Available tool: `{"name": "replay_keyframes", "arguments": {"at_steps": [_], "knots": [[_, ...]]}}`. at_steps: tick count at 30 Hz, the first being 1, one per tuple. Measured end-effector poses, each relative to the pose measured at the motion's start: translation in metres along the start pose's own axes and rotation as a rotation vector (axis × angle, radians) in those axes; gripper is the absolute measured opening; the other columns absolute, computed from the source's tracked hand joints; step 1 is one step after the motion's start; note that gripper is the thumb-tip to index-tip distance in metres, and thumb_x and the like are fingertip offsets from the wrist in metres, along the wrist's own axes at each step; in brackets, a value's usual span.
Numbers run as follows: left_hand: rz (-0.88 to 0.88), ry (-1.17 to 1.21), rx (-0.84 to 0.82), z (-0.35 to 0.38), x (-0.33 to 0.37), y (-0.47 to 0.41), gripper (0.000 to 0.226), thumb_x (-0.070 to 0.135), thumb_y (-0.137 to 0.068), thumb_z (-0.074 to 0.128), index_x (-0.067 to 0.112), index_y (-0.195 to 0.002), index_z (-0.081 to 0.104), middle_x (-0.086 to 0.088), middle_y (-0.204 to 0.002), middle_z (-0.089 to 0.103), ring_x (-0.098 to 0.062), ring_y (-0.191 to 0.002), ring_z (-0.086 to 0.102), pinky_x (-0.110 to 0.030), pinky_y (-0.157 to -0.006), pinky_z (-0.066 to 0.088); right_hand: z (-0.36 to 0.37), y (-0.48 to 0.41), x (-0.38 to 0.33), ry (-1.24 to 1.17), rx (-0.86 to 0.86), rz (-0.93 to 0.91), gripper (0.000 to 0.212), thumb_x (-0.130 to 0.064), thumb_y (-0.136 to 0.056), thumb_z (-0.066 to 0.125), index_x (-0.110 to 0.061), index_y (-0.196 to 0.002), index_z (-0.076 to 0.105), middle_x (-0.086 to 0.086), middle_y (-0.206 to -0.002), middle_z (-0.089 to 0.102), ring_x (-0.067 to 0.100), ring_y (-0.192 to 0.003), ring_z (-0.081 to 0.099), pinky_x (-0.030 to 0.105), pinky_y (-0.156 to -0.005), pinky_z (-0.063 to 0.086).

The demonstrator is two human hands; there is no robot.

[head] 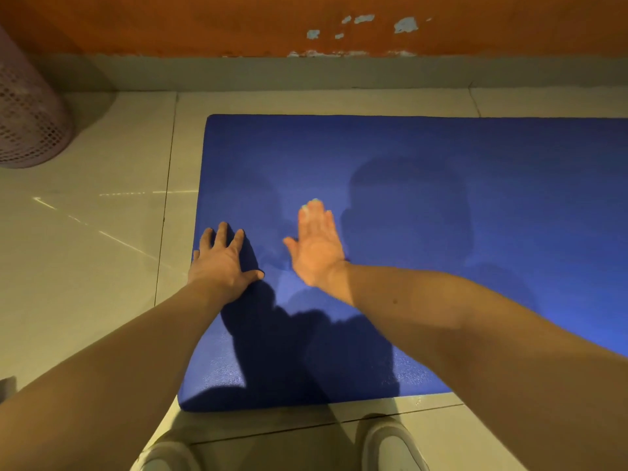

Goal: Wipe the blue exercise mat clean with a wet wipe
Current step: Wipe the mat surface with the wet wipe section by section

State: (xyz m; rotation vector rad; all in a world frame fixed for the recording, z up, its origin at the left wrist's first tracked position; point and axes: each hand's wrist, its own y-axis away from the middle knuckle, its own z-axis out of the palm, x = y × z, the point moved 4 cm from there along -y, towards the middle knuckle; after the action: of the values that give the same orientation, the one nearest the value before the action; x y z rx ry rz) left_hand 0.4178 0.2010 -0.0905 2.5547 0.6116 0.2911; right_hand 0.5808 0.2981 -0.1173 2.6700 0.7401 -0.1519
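Shoes: a pair of pale shoes (390, 443) stood on the tiled floor (102, 266), toes just short of the mat's near edge.
Arms: two bare forearms reached forward from the bottom corners of the view, throwing dark shadows across the near half of the mat.
Mat: the blue mat (441, 198) lay flat on the tiles, its left end in view and its right end running out of the picture.
Left hand: the left hand (221, 260) lay palm down at the mat's left edge, fingers spread and straight, thumb pointing toward the other hand, gripping nothing.
Right hand: the right hand (316, 246) pressed flat on the mat just beside the left, fingers straight and close together, thumb out to the side.
Wipe: a pale scrap, apparently the wipe (315, 202), showed only at the right fingertips; the rest was hidden under the hand.
Basket: a pink perforated basket (27, 113) stood on the floor at far left, well apart from the mat.
Skirting: a grey band (238, 73) ran along the foot of the wall beyond the mat.
Wall: an orange wall (170, 22) closed the scene, its paint flaked away in pale patches toward the right.
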Motion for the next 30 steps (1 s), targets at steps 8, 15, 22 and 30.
{"name": "replay_keyframes", "arguments": {"at_steps": [8, 15, 22, 30], "knots": [[-0.007, -0.070, 0.066, 0.005, -0.003, 0.024, 0.094, 0.066, -0.086, 0.061, 0.025, -0.159, 0.017, -0.002, -0.165, 0.008, -0.030, -0.150, 0.009, -0.046, -0.117, 0.033, 0.003, 0.008, 0.039, 0.028, -0.018, -0.148, 0.077, -0.048, -0.107, 0.034, -0.005, -0.162, 0.001, 0.013, -0.171, -0.003, 0.025, -0.157, -0.010, 0.039, -0.127, -0.009], [-0.015, -0.040, -0.002, 0.017, -0.007, 0.038, 0.106, 0.069, -0.081, 0.066, 0.025, -0.160, 0.009, 0.002, -0.166, -0.004, -0.028, -0.152, -0.002, -0.048, -0.115, 0.036, -0.004, 0.022, 0.074, 0.049, 0.010, 0.228, 0.079, -0.053, -0.107, 0.016, 0.001, -0.160, -0.007, 0.019, -0.168, -0.012, 0.033, -0.155, -0.017, 0.045, -0.126, -0.010], [-0.029, -0.045, 0.015, 0.019, -0.005, 0.037, 0.108, 0.069, -0.079, 0.067, 0.025, -0.160, 0.011, 0.003, -0.166, -0.007, -0.027, -0.152, -0.005, -0.048, -0.110, 0.042, 0.032, 0.046, -0.035, 0.108, -0.043, -0.153, 0.077, -0.051, -0.109, 0.021, -0.001, -0.160, -0.008, 0.015, -0.169, -0.014, 0.030, -0.155, -0.020, 0.045, -0.126, -0.009], [-0.032, -0.044, 0.011, 0.021, -0.006, 0.037, 0.106, 0.069, -0.081, 0.066, 0.027, -0.160, 0.009, 0.003, -0.166, -0.007, -0.030, -0.151, -0.004, -0.051, -0.111, 0.041, 0.008, 0.050, 0.093, 0.136, 0.008, 0.088, 0.076, -0.051, -0.108, 0.022, -0.003, -0.161, -0.003, 0.014, -0.170, -0.007, 0.028, -0.157, -0.012, 0.041, -0.126, -0.011]]}}
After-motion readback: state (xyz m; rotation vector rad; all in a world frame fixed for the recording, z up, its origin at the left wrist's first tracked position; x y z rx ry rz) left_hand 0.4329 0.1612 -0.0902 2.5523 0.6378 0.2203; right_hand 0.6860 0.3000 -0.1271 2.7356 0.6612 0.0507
